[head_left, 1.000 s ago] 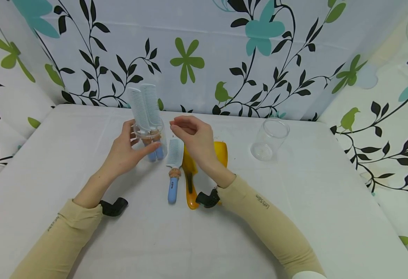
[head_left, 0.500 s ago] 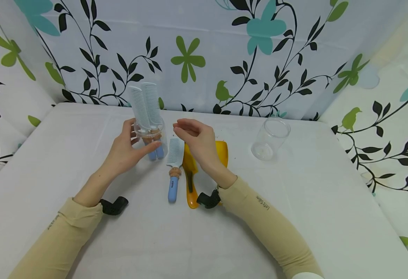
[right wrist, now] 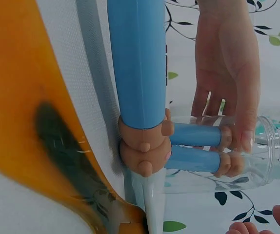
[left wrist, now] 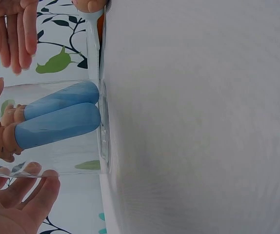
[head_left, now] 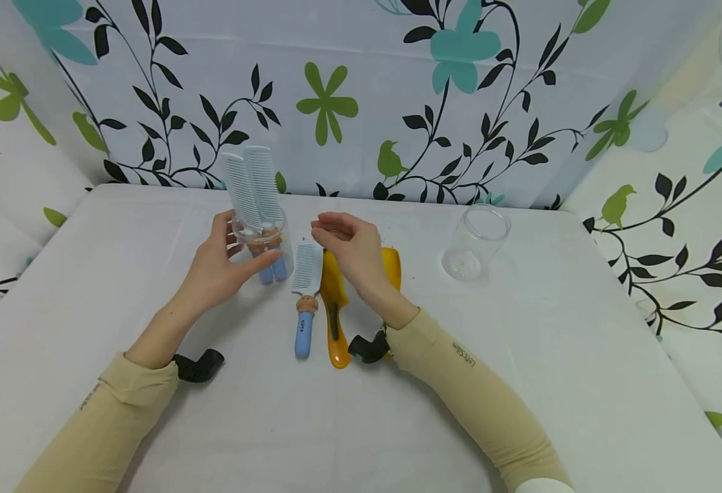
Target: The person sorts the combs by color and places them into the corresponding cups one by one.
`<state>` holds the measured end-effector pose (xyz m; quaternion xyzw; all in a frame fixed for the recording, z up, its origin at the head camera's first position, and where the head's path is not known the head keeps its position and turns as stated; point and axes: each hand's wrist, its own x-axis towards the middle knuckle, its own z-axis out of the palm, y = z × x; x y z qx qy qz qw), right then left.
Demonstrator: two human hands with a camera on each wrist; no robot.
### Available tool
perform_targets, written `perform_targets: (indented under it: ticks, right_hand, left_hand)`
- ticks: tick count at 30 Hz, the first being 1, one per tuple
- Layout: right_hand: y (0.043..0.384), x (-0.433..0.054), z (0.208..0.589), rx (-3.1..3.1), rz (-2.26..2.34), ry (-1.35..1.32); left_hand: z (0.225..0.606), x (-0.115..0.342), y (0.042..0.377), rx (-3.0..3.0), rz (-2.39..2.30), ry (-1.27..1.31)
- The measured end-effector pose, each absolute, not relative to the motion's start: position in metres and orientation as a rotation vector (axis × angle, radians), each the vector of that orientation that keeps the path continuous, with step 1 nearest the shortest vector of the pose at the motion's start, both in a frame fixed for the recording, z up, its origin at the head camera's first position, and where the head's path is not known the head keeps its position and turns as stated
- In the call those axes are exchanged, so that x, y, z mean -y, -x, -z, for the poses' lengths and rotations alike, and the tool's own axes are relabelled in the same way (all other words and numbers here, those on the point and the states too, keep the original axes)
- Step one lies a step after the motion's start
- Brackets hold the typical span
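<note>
My left hand [head_left: 218, 266] holds a clear plastic cup [head_left: 283, 257], thumb on its near side and fingers behind it. Two pale blue combs [head_left: 251, 188] stand in the cup, teeth up, their blue handles [left wrist: 62, 126] at the bottom. Beside it, my right hand [head_left: 357, 255] hovers with nothing in its loosely bent fingers. Below that hand lies a third comb [head_left: 303, 332] with a blue handle and a brown figure at its neck. An orange comb-like tool [head_left: 336, 342] lies alongside, and another orange piece [head_left: 392, 267] is partly hidden by the right hand.
A second clear cup [head_left: 475, 246] stands upright at the back right of the white-covered table [head_left: 275, 424]. Patterned curtains [head_left: 349, 41] enclose the back and sides. Black wrist cameras [head_left: 199, 366] stick out from both sleeves.
My right hand has drawn slightly right, away from the cup with the combs. The left hand keeps its hold on that cup.
</note>
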<state>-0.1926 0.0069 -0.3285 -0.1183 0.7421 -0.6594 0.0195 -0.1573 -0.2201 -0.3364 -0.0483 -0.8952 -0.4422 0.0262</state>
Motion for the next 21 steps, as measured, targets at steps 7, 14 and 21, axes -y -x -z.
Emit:
perform_targets:
  ticks: [7, 14, 21]
  right_hand:
    - [0.1943, -0.0083, 0.3325, -2.313, 1.946, 0.309]
    - [0.1947, -0.009, 0.3341, -2.337, 1.857, 0.257]
    - [0.1974, -0.01, 0.3377, -2.373, 1.732, 0.207]
  left_hand:
    - [0.3369, 0.2205, 0.1574, 2.773, 1.359, 0.138]
    - [0.3372, 0.2199, 0.1574, 2.774, 1.357, 0.137]
    - [0.3372, 0.2191, 0.1573, 2.781, 1.358, 0.131]
